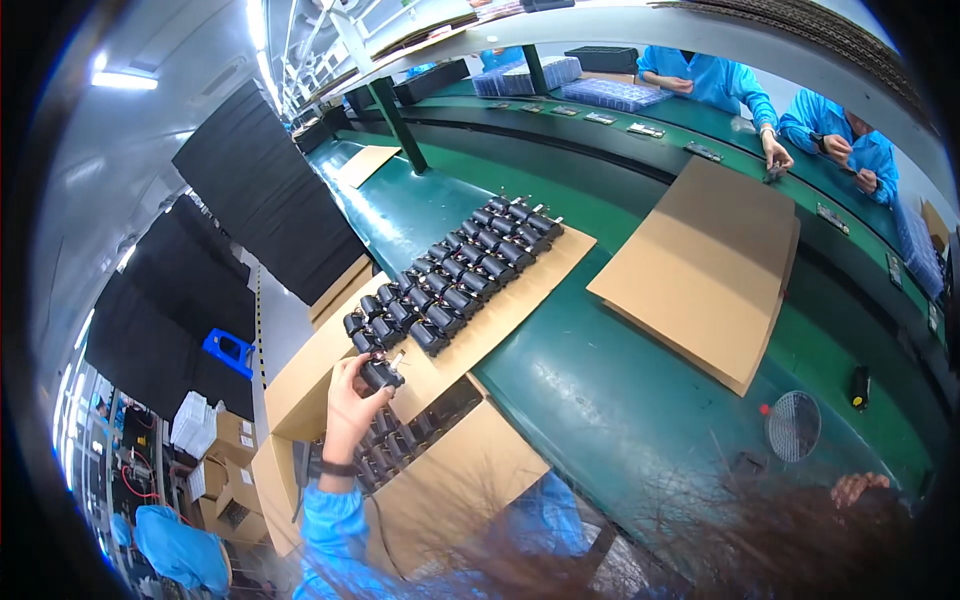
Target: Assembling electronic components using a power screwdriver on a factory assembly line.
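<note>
My left hand [352, 408] is closed around a small black housing [378, 375] with a light-coloured tip, pinching it between thumb and fingers. It is held at the near end of several rows of similar black housings [455, 265], which stand on a cardboard sheet [530, 300]. Below my left wrist, more black housings [405, 437] lie inside an open cardboard box [285, 480]. At the lower right, my right hand [858, 488] shows partly behind dark hair, near a round mesh disc [794, 426]; its fingers are mostly hidden.
Cardboard sheets [700, 265] lie on the green bench [570, 400]. A yellow-and-black tool [860, 388] rests at the right. Across the conveyor with circuit boards [645, 130], two co-workers in blue [720, 80] handle small parts. A green post [398, 125] holds the overhead shelf. Black curtains [265, 180] hang left.
</note>
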A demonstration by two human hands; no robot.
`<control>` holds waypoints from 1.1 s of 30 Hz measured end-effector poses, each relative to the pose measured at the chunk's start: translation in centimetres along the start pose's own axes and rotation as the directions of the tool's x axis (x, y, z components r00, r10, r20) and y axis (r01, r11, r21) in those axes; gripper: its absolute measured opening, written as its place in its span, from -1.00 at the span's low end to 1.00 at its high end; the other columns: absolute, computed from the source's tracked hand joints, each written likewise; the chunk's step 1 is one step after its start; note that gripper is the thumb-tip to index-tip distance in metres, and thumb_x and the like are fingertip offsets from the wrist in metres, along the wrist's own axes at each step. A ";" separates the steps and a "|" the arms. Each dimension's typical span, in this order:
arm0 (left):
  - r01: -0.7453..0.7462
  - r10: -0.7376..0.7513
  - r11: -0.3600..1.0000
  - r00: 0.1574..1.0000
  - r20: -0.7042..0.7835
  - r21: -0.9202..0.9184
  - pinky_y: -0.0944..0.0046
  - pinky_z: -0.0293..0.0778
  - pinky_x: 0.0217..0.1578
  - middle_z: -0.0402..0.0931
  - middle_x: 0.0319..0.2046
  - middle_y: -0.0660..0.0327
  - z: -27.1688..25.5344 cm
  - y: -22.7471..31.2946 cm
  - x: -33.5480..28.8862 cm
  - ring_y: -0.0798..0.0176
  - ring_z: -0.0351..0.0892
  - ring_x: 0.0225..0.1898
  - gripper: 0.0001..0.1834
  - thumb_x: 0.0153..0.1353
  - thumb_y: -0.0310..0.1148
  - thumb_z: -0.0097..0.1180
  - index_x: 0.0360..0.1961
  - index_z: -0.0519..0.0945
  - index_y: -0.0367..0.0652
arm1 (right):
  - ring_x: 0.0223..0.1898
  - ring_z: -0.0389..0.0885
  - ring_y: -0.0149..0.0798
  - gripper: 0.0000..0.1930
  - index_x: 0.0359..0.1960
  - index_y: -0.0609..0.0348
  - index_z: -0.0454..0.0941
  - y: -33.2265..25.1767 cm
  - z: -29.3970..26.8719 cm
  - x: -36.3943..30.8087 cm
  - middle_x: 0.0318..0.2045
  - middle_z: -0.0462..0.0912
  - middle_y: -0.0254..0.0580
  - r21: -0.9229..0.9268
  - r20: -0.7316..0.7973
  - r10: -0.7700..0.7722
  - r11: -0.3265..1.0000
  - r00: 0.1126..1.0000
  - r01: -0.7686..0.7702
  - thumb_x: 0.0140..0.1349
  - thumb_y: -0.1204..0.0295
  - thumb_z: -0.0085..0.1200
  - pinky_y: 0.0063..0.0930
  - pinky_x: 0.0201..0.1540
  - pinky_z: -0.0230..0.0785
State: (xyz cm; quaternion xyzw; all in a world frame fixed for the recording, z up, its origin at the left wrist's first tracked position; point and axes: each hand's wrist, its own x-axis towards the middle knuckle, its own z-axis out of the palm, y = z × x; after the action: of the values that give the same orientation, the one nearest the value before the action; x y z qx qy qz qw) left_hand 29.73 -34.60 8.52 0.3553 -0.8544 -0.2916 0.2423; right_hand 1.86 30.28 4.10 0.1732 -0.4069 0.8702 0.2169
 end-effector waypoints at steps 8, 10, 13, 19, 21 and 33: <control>-0.160 0.199 0.905 0.978 -0.061 0.394 0.05 0.45 0.20 0.53 0.05 -0.06 4.0 -1.4 3.3 -0.10 0.51 0.15 -0.33 0.00 -0.24 0.46 0.13 0.60 -0.35 | -0.62 0.29 -0.51 -0.24 -0.15 0.19 0.35 -0.2 -0.5 0.3 -0.56 0.32 -0.37 -0.027 -0.002 -0.026 0.999 1.000 0.026 0.27 -0.41 0.01 -0.65 -0.56 0.16; -0.158 0.194 0.911 0.979 -0.058 0.382 0.06 0.43 0.22 0.54 0.07 -0.05 4.4 -1.7 3.8 -0.10 0.49 0.17 -0.34 0.01 -0.25 0.46 0.14 0.59 -0.35 | -0.62 0.29 -0.51 -0.24 -0.14 0.19 0.35 -0.2 -0.5 0.4 -0.56 0.32 -0.37 -0.032 -0.012 -0.030 0.999 0.999 0.029 0.27 -0.41 0.01 -0.65 -0.56 0.16; -0.192 0.227 0.888 0.973 -0.036 0.418 0.02 0.39 0.23 0.50 0.13 -0.04 4.3 -2.2 4.2 -0.13 0.46 0.19 -0.30 0.01 -0.28 0.46 0.19 0.55 -0.31 | -0.63 0.28 -0.51 -0.24 -0.13 0.18 0.36 -0.5 -0.4 0.5 -0.58 0.31 -0.38 -0.035 0.009 -0.016 0.999 1.000 0.016 0.27 -0.41 0.00 -0.64 -0.57 0.16; -0.508 0.530 0.814 0.848 -0.002 0.283 -0.03 0.33 0.23 0.45 0.17 0.00 10.9 9.2 2.3 -0.14 0.40 0.21 -0.31 0.00 -0.38 0.44 0.21 0.50 -0.23 | -0.59 0.36 -0.47 -0.25 -0.02 0.12 0.40 -1.4 -0.7 1.1 -0.55 0.38 -0.40 -0.184 -0.038 0.227 0.956 0.973 -0.230 0.30 -0.41 -0.06 -0.56 -0.53 0.27; -0.631 0.620 0.766 0.775 0.119 0.122 -0.02 0.36 0.20 0.45 0.16 0.00 13.3 14.9 0.1 -0.13 0.43 0.18 -0.35 0.02 -0.41 0.42 0.20 0.52 -0.23 | -0.55 0.44 -0.40 -0.24 0.02 0.16 0.41 0.6 -1.1 1.1 -0.51 0.44 -0.35 -0.329 0.020 0.314 0.899 0.949 -0.291 0.29 -0.39 -0.01 -0.50 -0.48 0.37; -0.764 0.968 0.180 0.025 0.250 -0.619 -0.02 0.30 0.30 0.29 0.32 0.02 44.4 43.9 -6.8 -0.16 0.28 0.37 -0.29 0.11 -0.52 0.24 0.35 0.38 -0.17 | -0.36 0.58 -0.36 -0.17 -0.04 0.31 0.49 0.3 -0.4 0.3 -0.42 0.57 -0.25 -0.426 -0.095 0.304 0.848 0.948 -0.315 0.13 -0.35 0.26 -0.44 -0.27 0.45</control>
State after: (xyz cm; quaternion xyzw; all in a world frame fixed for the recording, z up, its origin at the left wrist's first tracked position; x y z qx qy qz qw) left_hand -14.00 10.33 4.87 -0.4139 -0.8481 -0.3029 0.1330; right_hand 1.41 30.49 3.82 0.0424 -0.6109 0.7826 0.1120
